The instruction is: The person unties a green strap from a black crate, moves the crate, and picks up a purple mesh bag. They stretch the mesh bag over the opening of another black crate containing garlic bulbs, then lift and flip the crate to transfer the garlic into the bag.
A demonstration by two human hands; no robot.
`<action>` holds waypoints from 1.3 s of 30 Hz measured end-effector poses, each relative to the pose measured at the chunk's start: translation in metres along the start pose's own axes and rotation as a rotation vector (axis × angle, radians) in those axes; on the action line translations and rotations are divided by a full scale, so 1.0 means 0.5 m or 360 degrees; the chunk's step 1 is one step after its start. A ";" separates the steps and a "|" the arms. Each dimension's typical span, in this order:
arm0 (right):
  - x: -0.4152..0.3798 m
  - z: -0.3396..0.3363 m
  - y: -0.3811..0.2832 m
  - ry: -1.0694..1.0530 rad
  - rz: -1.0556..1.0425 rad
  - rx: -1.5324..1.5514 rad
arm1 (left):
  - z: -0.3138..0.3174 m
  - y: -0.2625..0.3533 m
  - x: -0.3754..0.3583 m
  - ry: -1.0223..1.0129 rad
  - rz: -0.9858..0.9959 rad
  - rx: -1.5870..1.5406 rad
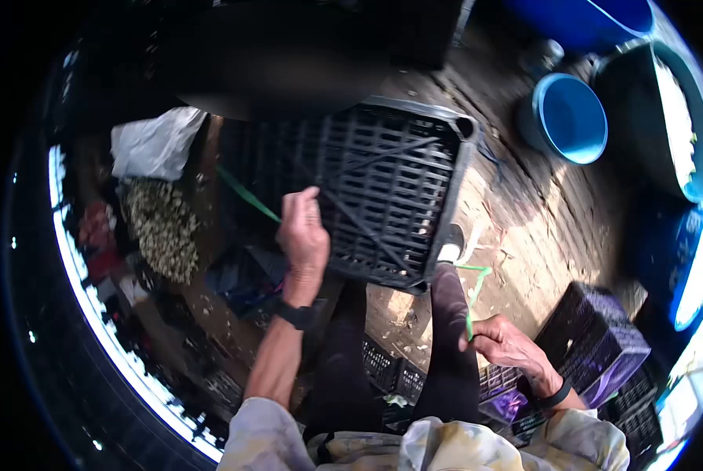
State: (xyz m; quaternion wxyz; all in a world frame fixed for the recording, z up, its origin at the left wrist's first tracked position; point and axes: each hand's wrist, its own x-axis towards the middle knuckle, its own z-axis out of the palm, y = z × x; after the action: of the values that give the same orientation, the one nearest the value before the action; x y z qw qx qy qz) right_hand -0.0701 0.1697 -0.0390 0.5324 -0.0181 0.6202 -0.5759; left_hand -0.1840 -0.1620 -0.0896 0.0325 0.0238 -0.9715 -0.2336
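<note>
A black plastic crate (389, 206) with a slatted, cross-braced face is in front of my legs. My left hand (304, 239) is closed, in front of the crate's lower left part, with a green strap (245, 194) running up and left from it. Lower right, beside my knee, my right hand (504, 344) pinches another length of green strap (473, 294). This piece bends back toward the crate's lower right corner. Whether both lengths are one strap is hidden behind the crate.
A blue bucket (533, 129) stands on the wooden floor at upper right, beside a large teal tub (701, 169). Purple crates (614, 345) are stacked at lower right. On the left lie a pale heap of small pieces (163, 228) and a white sack (157, 145).
</note>
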 end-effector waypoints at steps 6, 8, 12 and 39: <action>0.105 0.149 -0.259 -0.0035 -0.0443 -0.1594 | -0.194 0.191 -0.156 -0.0384 0.0070 -0.1251; 0.145 0.208 -0.339 0.0021 -0.0670 -0.1377 | -0.230 0.144 -0.195 -0.0357 -0.0436 -0.1862; 0.266 0.383 -0.454 0.0317 -0.0791 -0.1347 | -0.344 -0.026 -0.261 -0.0430 -0.1231 -0.2487; 0.376 0.191 -0.298 0.1851 -0.0641 -0.1034 | -0.301 -0.644 -0.088 0.0052 -0.0844 -0.1120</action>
State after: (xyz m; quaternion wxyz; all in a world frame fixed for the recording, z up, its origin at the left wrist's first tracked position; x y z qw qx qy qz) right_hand -0.1746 -0.0661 -0.0280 -0.0358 0.0201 0.9301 -0.3649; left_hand -0.1192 -0.5140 -0.1046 -0.0071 0.2635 -0.7923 -0.5502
